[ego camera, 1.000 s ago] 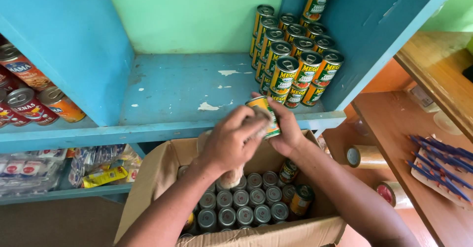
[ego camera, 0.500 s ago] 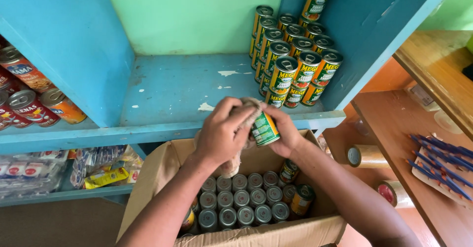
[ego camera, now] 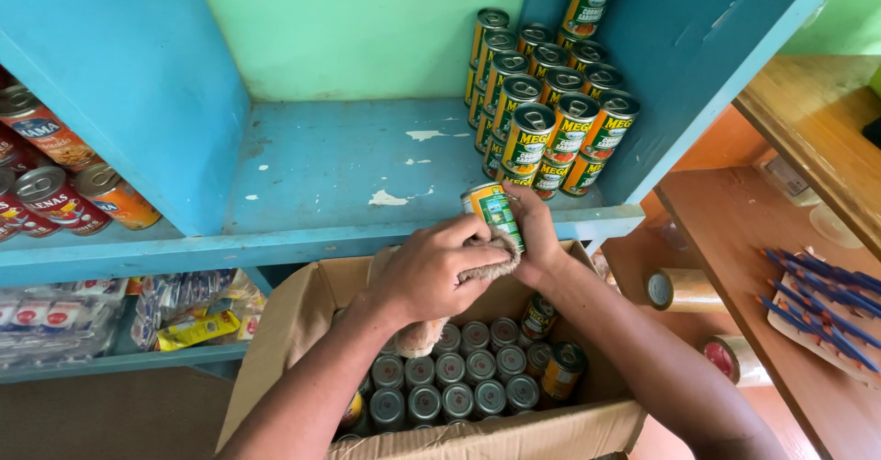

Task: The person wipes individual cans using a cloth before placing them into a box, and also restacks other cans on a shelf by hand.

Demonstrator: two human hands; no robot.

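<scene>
I have the can [ego camera: 494,210] held just over the front edge of the blue shelf [ego camera: 321,176], above the open cardboard box [ego camera: 275,350]. My right hand [ego camera: 535,235] is closed around its far side; my left hand [ego camera: 439,272] presses a tan cloth [ego camera: 485,263] against it, fingers curled shut on the cloth. I judge this the wiping step. Next, I'd say, calls for turning the can to reach its unwiped side, minding the stacked cans [ego camera: 541,102] at the shelf's right corner.
</scene>
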